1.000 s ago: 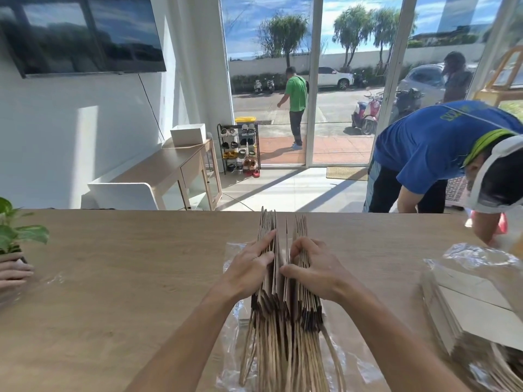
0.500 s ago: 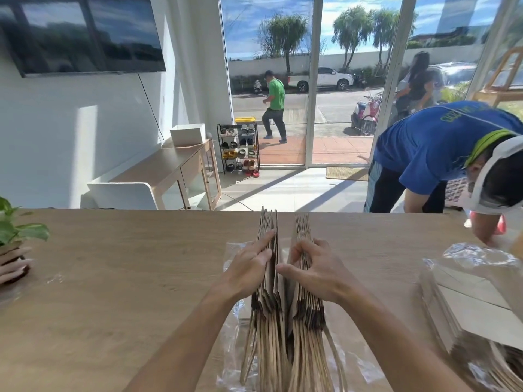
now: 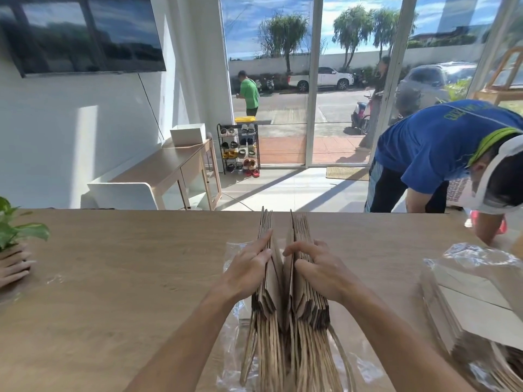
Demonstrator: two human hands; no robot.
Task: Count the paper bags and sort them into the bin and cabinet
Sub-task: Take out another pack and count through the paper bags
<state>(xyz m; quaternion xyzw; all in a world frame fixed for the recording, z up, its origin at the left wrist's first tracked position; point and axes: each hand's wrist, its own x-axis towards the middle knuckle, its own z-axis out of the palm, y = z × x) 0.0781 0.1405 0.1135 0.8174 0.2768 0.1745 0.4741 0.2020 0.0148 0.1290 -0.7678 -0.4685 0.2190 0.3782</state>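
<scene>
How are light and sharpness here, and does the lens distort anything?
Head view: sunlight through the glass doors makes bright patches on the wall and floor; the door frames lean from the wide lens; the paper bags, left hand and right hand are sharp; the plastic wrap glints.

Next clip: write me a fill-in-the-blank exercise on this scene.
The paper bags stand on edge on a ____ table. The left hand and right hand part them into ____ bundles. A second wrapped stack lies on the person's ____ side.
Missing: wooden; two; right.
</scene>
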